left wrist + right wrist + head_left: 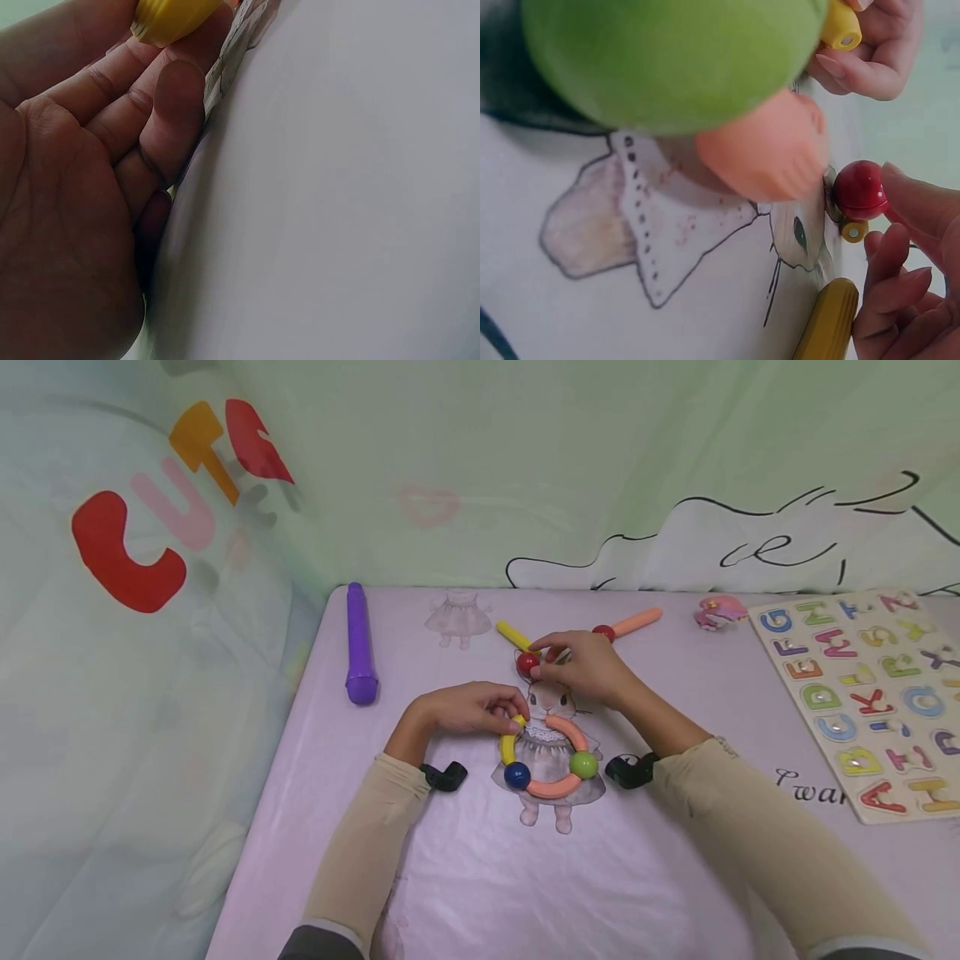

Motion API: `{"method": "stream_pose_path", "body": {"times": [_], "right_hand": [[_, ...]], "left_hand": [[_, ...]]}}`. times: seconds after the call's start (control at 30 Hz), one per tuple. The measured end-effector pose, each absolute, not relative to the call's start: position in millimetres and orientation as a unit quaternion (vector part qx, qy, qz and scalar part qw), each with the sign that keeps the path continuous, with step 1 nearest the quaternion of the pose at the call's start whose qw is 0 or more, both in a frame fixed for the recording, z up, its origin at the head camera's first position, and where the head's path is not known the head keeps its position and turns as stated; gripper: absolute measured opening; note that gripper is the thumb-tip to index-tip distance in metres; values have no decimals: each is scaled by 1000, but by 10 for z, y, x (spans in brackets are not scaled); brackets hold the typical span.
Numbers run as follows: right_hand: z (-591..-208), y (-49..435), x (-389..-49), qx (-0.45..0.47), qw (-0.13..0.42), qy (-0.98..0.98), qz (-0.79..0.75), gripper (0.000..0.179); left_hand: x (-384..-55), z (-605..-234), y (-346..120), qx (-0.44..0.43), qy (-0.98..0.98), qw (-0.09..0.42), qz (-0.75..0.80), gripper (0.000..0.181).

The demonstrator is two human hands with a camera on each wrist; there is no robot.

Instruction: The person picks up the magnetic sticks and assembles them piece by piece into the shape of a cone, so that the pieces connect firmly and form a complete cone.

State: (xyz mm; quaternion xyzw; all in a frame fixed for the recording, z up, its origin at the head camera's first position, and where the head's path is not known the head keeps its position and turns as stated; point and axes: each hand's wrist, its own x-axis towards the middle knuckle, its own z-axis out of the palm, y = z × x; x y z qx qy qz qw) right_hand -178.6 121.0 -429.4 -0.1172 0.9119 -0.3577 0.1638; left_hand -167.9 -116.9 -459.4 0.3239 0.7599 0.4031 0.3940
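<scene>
A nearly closed ring of curved magnetic rods and balls lies on the rabbit print, with a salmon rod (553,788), a blue ball (517,775) and a green ball (583,765). At its upper left, my left hand (472,707) pinches the yellow curved rod (507,748) near its end; that yellow rod (172,19) also shows at the top of the left wrist view. Above the ring, my right hand (587,667) holds a red ball (861,189) between thumb and finger. A straight yellow rod (513,636) lies just beyond that ball.
A salmon rod (637,622) with another red ball (603,632) lies behind the right hand. To the left lies a purple stick (360,643). A wooden alphabet board (817,760) and a small pink toy (720,612) are at the right.
</scene>
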Motion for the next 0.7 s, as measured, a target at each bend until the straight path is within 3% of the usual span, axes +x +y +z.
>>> {"method": "stream_pose_path", "body": {"times": [0.7], "right_hand": [[-4311, 1159, -1841, -153, 162, 918, -328, 38]], "left_hand": [[-1687, -4596, -1172, 321, 754, 402, 408, 25]]}}
